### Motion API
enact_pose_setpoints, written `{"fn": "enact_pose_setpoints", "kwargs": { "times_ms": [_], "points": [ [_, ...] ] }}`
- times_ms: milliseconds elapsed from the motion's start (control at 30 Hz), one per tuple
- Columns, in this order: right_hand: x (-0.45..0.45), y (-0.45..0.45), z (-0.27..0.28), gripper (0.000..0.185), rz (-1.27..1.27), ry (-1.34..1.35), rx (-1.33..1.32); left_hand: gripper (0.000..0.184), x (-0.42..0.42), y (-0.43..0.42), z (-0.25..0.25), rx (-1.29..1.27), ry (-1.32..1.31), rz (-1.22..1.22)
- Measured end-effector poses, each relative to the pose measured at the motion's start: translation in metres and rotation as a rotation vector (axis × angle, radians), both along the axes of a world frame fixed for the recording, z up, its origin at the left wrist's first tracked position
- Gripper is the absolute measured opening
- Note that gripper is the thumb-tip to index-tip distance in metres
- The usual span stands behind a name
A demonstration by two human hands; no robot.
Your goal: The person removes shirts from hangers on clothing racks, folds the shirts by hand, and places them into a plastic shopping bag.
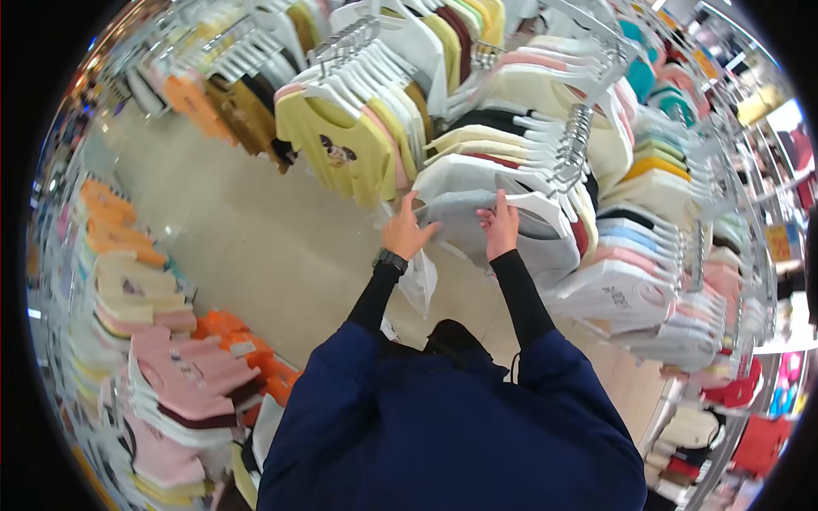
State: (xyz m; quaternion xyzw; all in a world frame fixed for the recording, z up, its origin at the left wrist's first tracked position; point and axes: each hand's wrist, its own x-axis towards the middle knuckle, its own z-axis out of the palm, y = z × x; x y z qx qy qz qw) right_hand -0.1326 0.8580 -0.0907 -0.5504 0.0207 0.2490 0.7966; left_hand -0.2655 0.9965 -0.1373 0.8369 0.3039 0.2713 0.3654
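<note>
The grey garment (464,209) hangs at the rail's near end, left hand (408,232) and right hand (501,228) at its upper edge, pinch undeterminable; light, even support should limit creasing.

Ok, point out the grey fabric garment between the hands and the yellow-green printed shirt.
Grey fabric garment (461,213): head view, upper cloth.
Yellow-green printed shirt (338,152): head view, chest print.

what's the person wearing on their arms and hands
Navy blue short, wide outer sleeves end around the elbows, over close-fitting black undersleeves that run down to the wrists. A dark watch with a black strap sits on the left wrist only. Both the left hand and the right hand are bare, without gloves.
</note>
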Motion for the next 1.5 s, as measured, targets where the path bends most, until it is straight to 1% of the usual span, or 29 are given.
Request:
{"fn": "enact_pose_setpoints", "kwargs": {
  "times_ms": [67,167,200,233,333,400,433,500,567,633,667,733,833,900,1000,1033,1133,1233,1333,1367,1400,1433,1467,1500],
  "points": [
    [-0.002,-0.002,0.0,0.036,0.025,-0.012,-0.014,0.047,0.006,0.017,-0.008,0.009,-0.012,-0.19],
    [0.0,-0.001,0.003,0.031,0.034,0.007,-0.021,0.036,0.015,0.028,-0.001,-0.012,0.128,-0.341],
    [-0.001,0.0,0.004,0.031,0.041,0.012,-0.024,0.034,0.016,0.031,-0.006,-0.002,0.092,-0.349],
    [-0.007,0.004,0.015,0.03,-0.004,0.018,-0.029,0.033,0.018,0.036,-0.013,0.009,0.053,-0.354],
    [-0.007,0.011,0.021,0.035,-0.024,0.075,-0.02,0.029,0.018,0.045,-0.02,0.02,-0.072,-0.39],
    [-0.01,0.016,0.024,0.03,-0.074,0.077,-0.01,0.027,0.013,0.053,-0.018,-0.011,-0.14,-0.422],
    [-0.011,0.02,0.026,0.028,-0.105,0.082,-0.021,0.03,0.01,0.057,-0.023,-0.013,-0.075,-0.38],
    [-0.01,0.024,0.024,0.026,-0.124,0.055,-0.031,0.031,0.006,0.074,-0.05,-0.099,-0.06,-0.296],
    [-0.007,0.024,0.02,0.026,-0.094,-0.016,-0.038,0.032,-0.007,0.092,-0.063,-0.201,-0.03,-0.206],
    [-0.007,0.031,0.023,0.027,-0.149,0.019,-0.046,0.034,-0.02,0.105,-0.069,-0.315,0.008,-0.113],
    [-0.008,0.034,0.024,0.028,-0.175,0.039,-0.051,0.036,-0.026,0.104,-0.073,-0.245,0.048,-0.109],
    [-0.011,0.037,0.028,0.03,-0.101,0.016,0.017,0.039,-0.035,0.104,-0.089,-0.097,0.134,-0.102],
    [-0.013,0.048,0.045,0.031,-0.024,0.019,0.152,0.041,-0.027,0.084,-0.127,-0.003,0.128,-0.282],
    [-0.004,0.054,0.047,0.029,-0.012,0.052,0.243,0.037,-0.013,0.069,-0.142,0.014,0.164,-0.438],
    [0.005,0.059,0.048,0.029,0.009,0.081,0.267,0.029,-0.004,0.051,-0.104,0.055,0.155,-0.529],
    [0.01,0.06,0.042,0.029,0.01,0.072,0.266,0.026,-0.002,0.053,-0.1,0.084,0.25,-0.51],
    [0.019,0.058,0.03,0.03,-0.012,0.095,0.25,0.024,-0.019,0.07,-0.067,0.099,0.28,-0.553],
    [0.026,0.051,0.013,0.033,-0.055,0.115,0.216,0.023,-0.05,0.089,-0.038,0.035,0.11,-0.595],
    [0.01,0.034,0.006,0.037,-0.04,0.018,0.112,0.019,-0.082,0.098,0.015,-0.141,0.015,-0.627],
    [-0.005,0.028,0.009,0.038,-0.074,0.01,-0.003,0.018,-0.093,0.1,0.036,-0.162,0.046,-0.605],
    [-0.02,0.022,0.004,0.031,-0.08,-0.038,-0.11,0.017,-0.103,0.102,0.06,-0.181,0.075,-0.577],
    [-0.033,0.014,-0.02,0.021,-0.033,-0.11,-0.139,0.016,-0.112,0.105,0.08,-0.198,0.102,-0.545],
    [-0.039,0.003,-0.056,0.015,0.153,-0.16,-0.202,0.015,-0.122,0.111,0.096,-0.167,0.147,-0.523],
    [-0.057,0.002,-0.06,0.02,0.317,-0.212,-0.304,0.014,-0.133,0.117,0.11,-0.139,0.191,-0.5]
  ]
}}
